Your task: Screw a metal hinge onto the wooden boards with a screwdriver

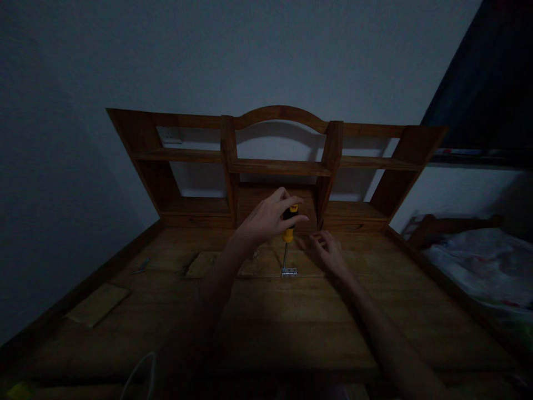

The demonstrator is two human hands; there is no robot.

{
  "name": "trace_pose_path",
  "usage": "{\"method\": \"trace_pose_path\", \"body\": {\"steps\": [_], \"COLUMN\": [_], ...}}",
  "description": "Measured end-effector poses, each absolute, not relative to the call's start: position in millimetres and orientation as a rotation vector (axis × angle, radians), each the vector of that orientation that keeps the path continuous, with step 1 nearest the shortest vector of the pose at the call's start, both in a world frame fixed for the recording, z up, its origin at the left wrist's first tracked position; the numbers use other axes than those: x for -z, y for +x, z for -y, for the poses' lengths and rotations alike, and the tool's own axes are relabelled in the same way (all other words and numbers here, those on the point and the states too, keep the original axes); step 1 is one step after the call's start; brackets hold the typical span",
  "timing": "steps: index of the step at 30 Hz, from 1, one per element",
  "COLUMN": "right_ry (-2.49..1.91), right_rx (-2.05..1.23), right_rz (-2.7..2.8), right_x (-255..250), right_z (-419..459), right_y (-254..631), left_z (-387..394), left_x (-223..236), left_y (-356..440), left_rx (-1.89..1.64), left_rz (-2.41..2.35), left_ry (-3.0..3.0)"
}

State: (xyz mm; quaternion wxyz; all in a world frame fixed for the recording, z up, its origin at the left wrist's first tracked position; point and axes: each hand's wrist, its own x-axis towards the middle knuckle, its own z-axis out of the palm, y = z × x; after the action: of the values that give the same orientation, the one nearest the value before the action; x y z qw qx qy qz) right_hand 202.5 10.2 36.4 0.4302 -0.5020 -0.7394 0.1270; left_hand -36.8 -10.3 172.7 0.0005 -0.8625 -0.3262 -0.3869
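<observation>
My left hand (272, 215) grips the black and yellow handle of a screwdriver (288, 235), thumb and fingers around it. The screwdriver stands nearly upright, its shaft reaching down to the left end of a small silver metal hinge (289, 272). That hinge lies at the edge of a board set in the wooden desktop (291, 311). To the right of the screwdriver, my right hand (328, 250) is low over the desktop with its fingers loosely bent and apart. I see nothing held in it, though the dim light blurs its fingertips.
A wooden shelf unit (281, 166) stands along the back against the wall. On the left lie a loose wooden piece (97, 304) and small metal parts (142, 265). A pale cord (152, 369) loops at the front. Plastic-covered items (478, 266) are beyond the right edge.
</observation>
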Motion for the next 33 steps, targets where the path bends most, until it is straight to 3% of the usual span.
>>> {"method": "trace_pose_path", "body": {"steps": [4,10,21,33], "right_ry": [-1.122,-1.185,-1.147,-1.152], "right_rx": [-0.384,-0.406,-0.330,-0.306], "right_rz": [2.121,2.195,2.271,2.278], "right_x": [-7.6,-7.3,0.3,5.5], "right_z": [-9.6,-11.8,-16.4,-20.2], "right_y": [200.5,201.5,203.4,204.5], "left_z": [11.8,23.9,17.6,24.4], "left_x": [-173.6,-185.1,-176.2,-189.3], "left_y": [-37.8,-52.7,-39.0,-52.8], "left_rx": [1.163,1.103,1.081,1.042], "left_rz": [1.014,0.903,0.977,0.911], "left_ry": [-2.665,-2.973,-2.515,-2.786]}}
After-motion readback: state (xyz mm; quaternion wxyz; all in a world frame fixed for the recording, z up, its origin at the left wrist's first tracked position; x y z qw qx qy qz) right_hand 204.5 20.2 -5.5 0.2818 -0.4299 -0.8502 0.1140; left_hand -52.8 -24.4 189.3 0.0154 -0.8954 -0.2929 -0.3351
